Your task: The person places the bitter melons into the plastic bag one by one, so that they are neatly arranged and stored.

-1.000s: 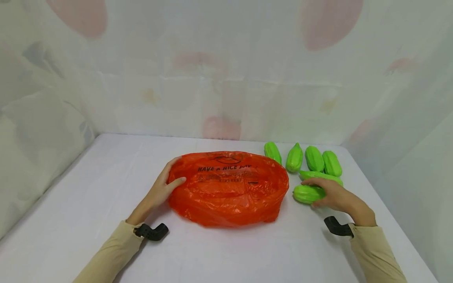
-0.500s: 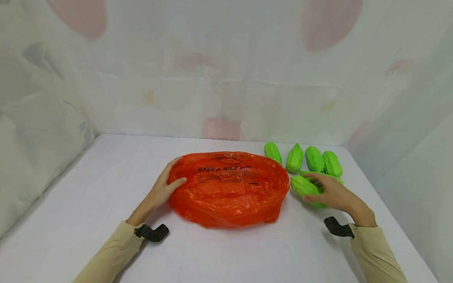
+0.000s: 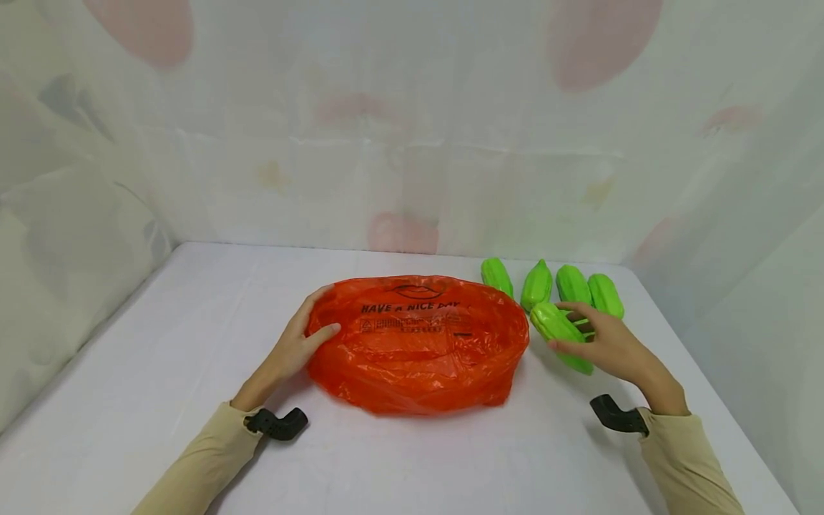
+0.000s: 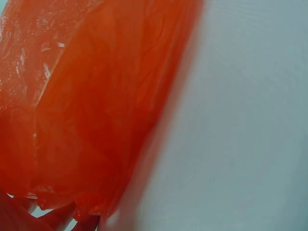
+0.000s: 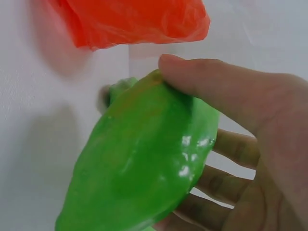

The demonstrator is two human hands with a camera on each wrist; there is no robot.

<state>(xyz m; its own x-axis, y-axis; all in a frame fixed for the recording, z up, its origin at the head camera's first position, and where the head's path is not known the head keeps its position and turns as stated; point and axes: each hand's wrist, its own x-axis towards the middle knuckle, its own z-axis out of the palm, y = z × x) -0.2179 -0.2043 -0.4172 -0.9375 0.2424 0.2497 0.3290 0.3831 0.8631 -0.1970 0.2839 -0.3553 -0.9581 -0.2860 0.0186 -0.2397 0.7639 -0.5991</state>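
A red-orange plastic bag (image 3: 418, 372) with "HAVE A NICE DAY" printed on it lies mid-table, its mouth spread wide. My left hand (image 3: 297, 345) grips the bag's left rim, thumb inside and fingers along the outside. In the left wrist view, fingers (image 4: 53, 216) show at the bag's lower edge. To the right of the bag, my right hand (image 3: 614, 350) holds a bright green ridged gourd (image 3: 558, 335) between thumb and fingers. The held gourd (image 5: 139, 159) is tilted and raised off the table in the right wrist view.
Behind the held gourd, several like gourds stand in a row at the back right, such as one beside the bag (image 3: 496, 276) and one at the row's end (image 3: 606, 295). Another lies partly hidden behind my right hand. Patterned cloth (image 3: 399, 193) walls the table.
My right hand has taken hold of the nearest gourd, turned it and lifted it slightly up and away from its place. My left hand and the bag have barely moved.
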